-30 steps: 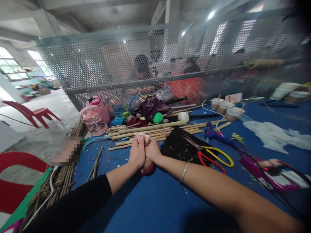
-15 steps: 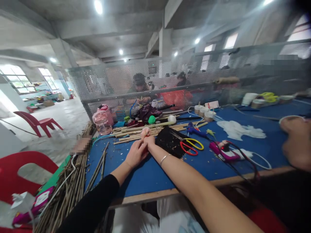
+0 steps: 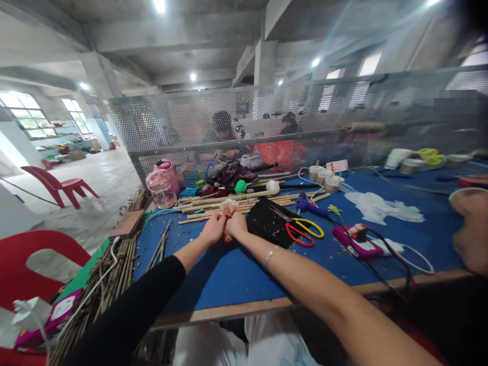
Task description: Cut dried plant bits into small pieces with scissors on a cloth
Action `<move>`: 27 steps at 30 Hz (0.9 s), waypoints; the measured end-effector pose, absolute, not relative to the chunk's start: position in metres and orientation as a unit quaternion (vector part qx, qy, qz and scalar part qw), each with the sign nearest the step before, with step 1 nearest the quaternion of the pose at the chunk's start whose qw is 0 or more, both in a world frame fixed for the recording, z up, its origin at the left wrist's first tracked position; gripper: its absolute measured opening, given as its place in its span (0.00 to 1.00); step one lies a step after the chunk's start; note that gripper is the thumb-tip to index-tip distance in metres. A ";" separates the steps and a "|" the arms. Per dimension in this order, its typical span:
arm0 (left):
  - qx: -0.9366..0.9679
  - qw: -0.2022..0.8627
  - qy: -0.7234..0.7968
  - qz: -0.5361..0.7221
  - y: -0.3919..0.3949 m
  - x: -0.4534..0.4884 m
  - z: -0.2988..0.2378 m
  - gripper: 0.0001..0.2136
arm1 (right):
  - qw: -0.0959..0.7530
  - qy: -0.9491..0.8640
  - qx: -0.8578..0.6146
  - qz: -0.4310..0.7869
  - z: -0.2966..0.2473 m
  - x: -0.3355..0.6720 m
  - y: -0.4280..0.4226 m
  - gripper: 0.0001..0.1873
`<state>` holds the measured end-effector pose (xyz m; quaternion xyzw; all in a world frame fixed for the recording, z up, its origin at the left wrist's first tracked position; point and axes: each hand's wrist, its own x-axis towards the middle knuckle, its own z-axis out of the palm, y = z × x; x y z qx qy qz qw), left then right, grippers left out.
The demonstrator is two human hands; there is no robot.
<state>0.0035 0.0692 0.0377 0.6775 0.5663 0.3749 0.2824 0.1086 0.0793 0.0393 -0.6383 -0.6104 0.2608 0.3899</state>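
The bundle (image 3: 228,206) is pale pink and red, the scissors' handles (image 3: 296,221) red and yellow (one each), the tabletop (image 3: 240,284) blue.

tbh can't read any txt, brand or no. here. Closest is the white card (image 3: 337,165) by the cups (image 3: 323,176): there's a red mark on it, but way too small/blurry to make out, cd be a letter or just a shape, idk. Near purple strip (image 3: 63,311) has dark marks on its white face, can't tell if they're chars. Other purple strip (image 3: 358,247) has a pale patch on its side, also unreadable at this res.
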 end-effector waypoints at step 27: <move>0.790 0.111 0.450 0.401 0.030 -0.005 0.004 0.14 | 0.367 -0.609 -0.646 0.277 0.012 0.101 0.096 0.08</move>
